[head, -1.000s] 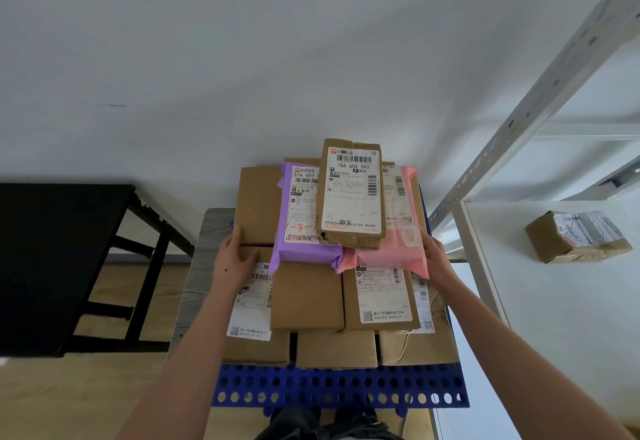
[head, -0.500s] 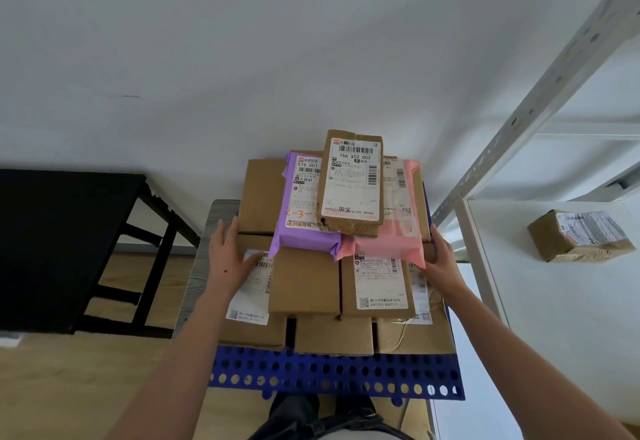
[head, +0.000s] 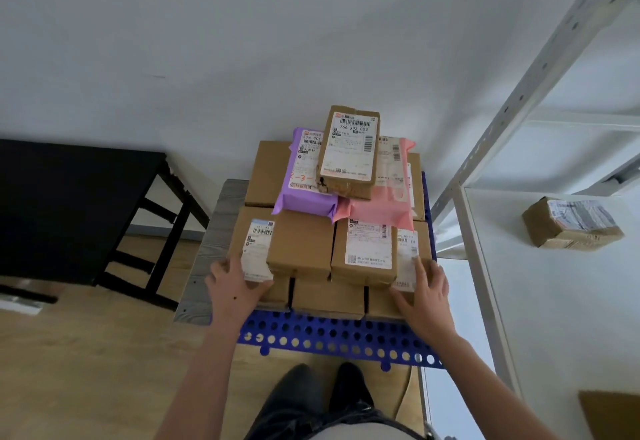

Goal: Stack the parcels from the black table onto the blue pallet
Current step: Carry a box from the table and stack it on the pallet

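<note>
A pile of parcels stands on the blue pallet (head: pixel 332 335): several brown boxes at the bottom, a purple mailer (head: pixel 304 176) and a pink mailer (head: pixel 388 204) above them, and a labelled brown box (head: pixel 349 152) on top. My left hand (head: pixel 235 283) rests with straight fingers against the front left box (head: pixel 256 249). My right hand (head: pixel 426 287) presses flat on the front right box (head: pixel 405 259). The black table (head: pixel 69 207) stands to the left, its visible top bare.
A white metal shelf (head: pixel 554 301) stands on the right, with a brown parcel (head: pixel 571 224) on its board and a cardboard corner (head: pixel 613 415) at the lower right. A grey board (head: pixel 211 249) lies under the pallet's left side. My feet stand just before the pallet.
Both hands slid down the sides of the pile toward its front lower corners. My head has pulled back, so my feet and more floor show.
</note>
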Demonstrator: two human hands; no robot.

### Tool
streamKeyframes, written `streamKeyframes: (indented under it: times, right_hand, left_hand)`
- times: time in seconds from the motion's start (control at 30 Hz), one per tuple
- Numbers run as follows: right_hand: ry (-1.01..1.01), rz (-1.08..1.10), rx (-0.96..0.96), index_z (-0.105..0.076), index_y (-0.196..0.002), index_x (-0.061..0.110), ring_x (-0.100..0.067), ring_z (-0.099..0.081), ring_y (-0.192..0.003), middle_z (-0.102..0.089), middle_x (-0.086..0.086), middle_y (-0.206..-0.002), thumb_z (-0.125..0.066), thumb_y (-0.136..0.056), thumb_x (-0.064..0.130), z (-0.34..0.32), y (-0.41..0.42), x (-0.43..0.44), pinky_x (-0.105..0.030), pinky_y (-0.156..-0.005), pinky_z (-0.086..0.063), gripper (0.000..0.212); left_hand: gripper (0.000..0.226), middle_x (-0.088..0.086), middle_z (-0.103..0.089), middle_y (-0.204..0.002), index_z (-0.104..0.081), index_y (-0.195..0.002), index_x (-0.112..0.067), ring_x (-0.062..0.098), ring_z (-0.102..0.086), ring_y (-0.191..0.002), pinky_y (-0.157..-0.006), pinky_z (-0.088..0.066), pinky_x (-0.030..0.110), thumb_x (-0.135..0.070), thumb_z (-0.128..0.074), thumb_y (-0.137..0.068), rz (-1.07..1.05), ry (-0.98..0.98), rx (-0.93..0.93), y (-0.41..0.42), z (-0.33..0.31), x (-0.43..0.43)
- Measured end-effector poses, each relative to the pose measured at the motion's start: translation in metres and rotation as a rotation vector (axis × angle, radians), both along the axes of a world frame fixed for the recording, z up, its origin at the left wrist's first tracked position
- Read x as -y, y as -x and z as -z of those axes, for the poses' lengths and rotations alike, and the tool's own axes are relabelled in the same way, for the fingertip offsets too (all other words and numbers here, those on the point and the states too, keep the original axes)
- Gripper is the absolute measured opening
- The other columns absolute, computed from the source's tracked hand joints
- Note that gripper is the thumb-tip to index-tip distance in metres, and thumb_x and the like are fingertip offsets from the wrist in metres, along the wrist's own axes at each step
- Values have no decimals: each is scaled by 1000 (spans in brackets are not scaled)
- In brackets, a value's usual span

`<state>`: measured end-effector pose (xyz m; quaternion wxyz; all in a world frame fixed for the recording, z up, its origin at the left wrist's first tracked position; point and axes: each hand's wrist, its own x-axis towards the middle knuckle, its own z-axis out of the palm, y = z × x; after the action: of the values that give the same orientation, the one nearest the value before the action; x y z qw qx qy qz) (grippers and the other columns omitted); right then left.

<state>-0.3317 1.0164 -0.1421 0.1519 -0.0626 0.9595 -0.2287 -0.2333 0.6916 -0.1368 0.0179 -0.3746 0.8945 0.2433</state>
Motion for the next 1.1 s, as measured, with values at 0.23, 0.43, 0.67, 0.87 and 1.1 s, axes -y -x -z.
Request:
streamKeyframes:
  times: [0.23,0.43,0.67,0.87,1.1]
  right_hand:
    - [-138,-76,-8,-5,-155,22,-31,13,-149,10,-15,-161,-43,-94,57,-8,-10,5,-46,-119,5,80]
    - [415,147,59,-18,-154,24,-25,-33,-141,-33,-3,-155,-67,-89,28,-35,-35,34,-47,-114,-31,82]
    - [693,420,147,-42,-143,22,-21,-55,-118,-56,1,-134,-50,-95,49,-52,-43,64,-46,-105,-45,55]
    - [647,504,124,-48,-139,21,-12,-53,-105,-57,4,-126,-42,-96,56,-52,-28,66,-27,-88,-42,56]
    - [534,448,157,-41,-145,20,-13,-49,-103,-54,-1,-137,-34,-97,58,-57,-26,62,-28,-78,-38,61]
  left_hand:
    - [81,21,-18,-148,-30,-143,-20,42,-19,-135,-111,-24,53,-53,-65,-79,80,22,57,-8,-7,-7]
    - [78,0,-47,-141,-34,-143,-22,20,-42,-129,-104,-36,40,-41,-73,-77,228,-352,-307,-6,-26,-14]
    - [56,2,-58,-131,-46,-137,-18,20,-53,-121,-90,-36,24,-49,-52,-90,216,-407,-387,0,-25,-28]
    - [55,2,-57,-133,-48,-136,-16,20,-51,-124,-103,-42,37,-50,-47,-93,213,-379,-436,-1,-20,-37]
    - [54,2,-51,-139,-42,-141,-18,20,-45,-129,-105,-36,34,-46,-45,-95,203,-442,-430,-1,-19,-39]
